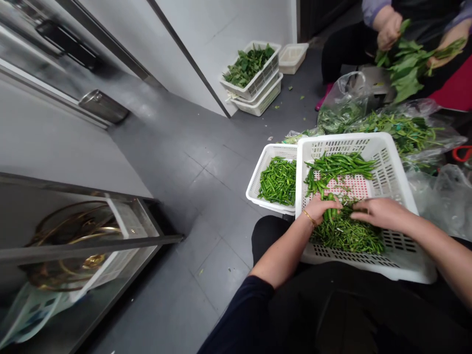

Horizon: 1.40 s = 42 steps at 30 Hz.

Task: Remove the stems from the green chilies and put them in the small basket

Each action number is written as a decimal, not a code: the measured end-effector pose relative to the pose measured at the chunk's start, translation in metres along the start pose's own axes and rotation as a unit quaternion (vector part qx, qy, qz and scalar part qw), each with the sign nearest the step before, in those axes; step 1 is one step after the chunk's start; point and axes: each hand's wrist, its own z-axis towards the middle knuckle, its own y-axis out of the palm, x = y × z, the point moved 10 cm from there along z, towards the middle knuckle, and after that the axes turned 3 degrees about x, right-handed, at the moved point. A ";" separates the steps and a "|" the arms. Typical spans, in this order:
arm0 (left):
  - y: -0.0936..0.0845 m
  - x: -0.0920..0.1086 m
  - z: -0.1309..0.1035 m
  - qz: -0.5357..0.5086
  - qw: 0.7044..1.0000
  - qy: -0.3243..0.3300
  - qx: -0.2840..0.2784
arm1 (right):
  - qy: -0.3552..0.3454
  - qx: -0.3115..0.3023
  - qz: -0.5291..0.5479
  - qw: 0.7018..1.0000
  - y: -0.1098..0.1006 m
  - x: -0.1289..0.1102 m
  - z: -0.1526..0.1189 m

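Observation:
A large white basket (400,182) rests on my lap. Long green chillies (342,164) lie along its far side, and a heap of thin green stems (350,236) fills the near side. Between them a red-and-white patterned patch of the bottom shows. My left hand (320,207), with a gold bracelet at the wrist, is closed round several green chillies at the left of the basket. Over the stems, at the right, my right hand (368,212) has its fingers apart and holds nothing visible. Left of the large basket, a smaller white basket (254,189) holds more green chillies (278,181).
Another person's hands (389,32) hold leafy greens at the top right, above plastic bags of greens (401,130). Stacked baskets with leaves (249,66) stand by the wall. A metal shelf (140,241) is at the left, with a metal bin (103,105) beyond.

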 end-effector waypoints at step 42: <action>0.008 -0.018 -0.001 0.052 0.994 -0.039 -0.093 | 0.073 -0.088 -0.270 0.956 0.032 0.040 -0.002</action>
